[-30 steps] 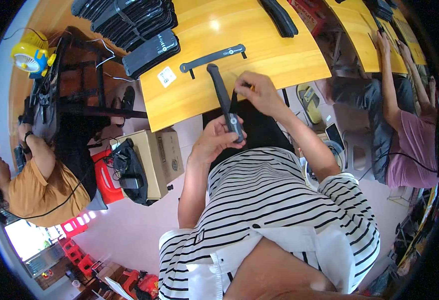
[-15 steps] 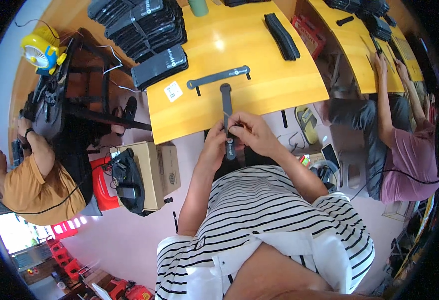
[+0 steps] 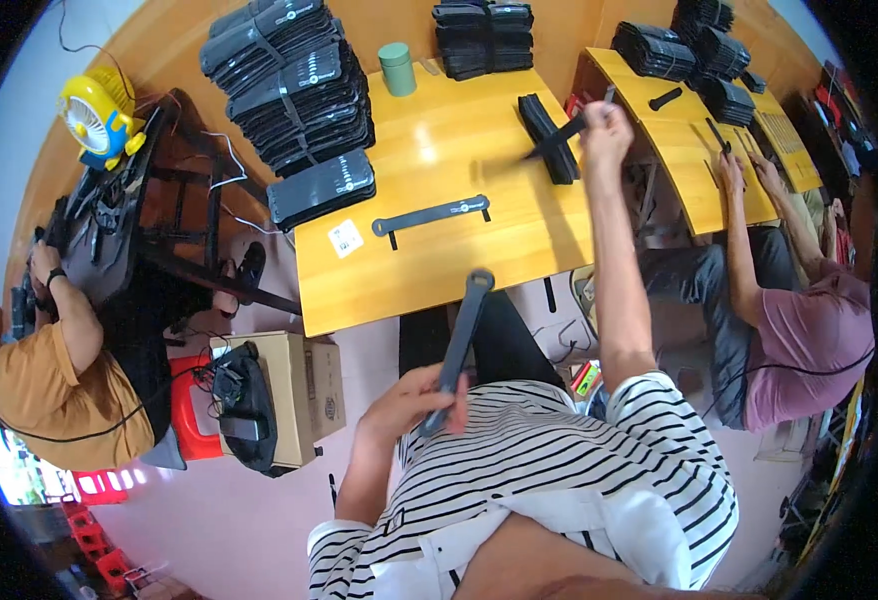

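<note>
My left hand [image 3: 414,402], low in front of my striped shirt, is closed on a dark grey strap [image 3: 464,330] with a ring-shaped end pointing up and away. Raised over the table's right side, my right hand [image 3: 607,138] is closed on a thin black strip [image 3: 562,133] that slants down to the left, blurred at its tip. Just beneath it lies a bundle of black strips [image 3: 549,150]. Another dark grey strap [image 3: 431,214] rests flat on the yellow table [image 3: 359,290], with two short black tabs showing at its lower edge.
Tall stacks of black packs [image 3: 299,95] stand at the table's far left, with a green canister [image 3: 396,70] beside them and another black stack [image 3: 483,40] behind. A white label [image 3: 345,238] lies near the left edge. Co-workers sit left and right; a cardboard box [image 3: 279,400] is on the floor.
My hands have parted: the right moved up and right over the black bundle, the left drew back toward my body with the grey strap. The view shifted, showing more of the table's far side.
</note>
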{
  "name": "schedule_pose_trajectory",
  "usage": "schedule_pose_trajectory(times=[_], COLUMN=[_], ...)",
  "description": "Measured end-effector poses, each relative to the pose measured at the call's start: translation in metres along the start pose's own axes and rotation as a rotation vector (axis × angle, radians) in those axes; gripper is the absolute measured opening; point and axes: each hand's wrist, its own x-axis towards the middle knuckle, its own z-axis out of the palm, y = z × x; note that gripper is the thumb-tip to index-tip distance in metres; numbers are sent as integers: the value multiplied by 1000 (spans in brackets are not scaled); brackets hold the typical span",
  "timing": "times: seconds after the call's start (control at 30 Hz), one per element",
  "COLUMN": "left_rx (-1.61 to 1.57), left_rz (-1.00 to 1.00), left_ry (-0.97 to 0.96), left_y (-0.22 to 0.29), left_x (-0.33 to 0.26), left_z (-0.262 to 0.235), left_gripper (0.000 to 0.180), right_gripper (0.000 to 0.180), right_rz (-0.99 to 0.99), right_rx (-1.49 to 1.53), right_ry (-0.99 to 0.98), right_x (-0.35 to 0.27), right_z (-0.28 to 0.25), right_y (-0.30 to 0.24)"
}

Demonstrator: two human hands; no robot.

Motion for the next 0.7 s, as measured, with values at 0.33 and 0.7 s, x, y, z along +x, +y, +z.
schedule_pose_trajectory(times=[0.33, 0.7], left_rx=[-109, 327], left_rz=[343, 338], left_ry=[767, 1084], left_y=[-1, 11], left_x=[-33, 19], left_z=[-83, -144], left_gripper=[25, 25], right_gripper=[10, 8], right_rz=[57, 174], right_rx=[111, -153], right_ry=[-409, -662], right_x=[-55, -127], right_z=[6, -45], right_y=[-115, -119])
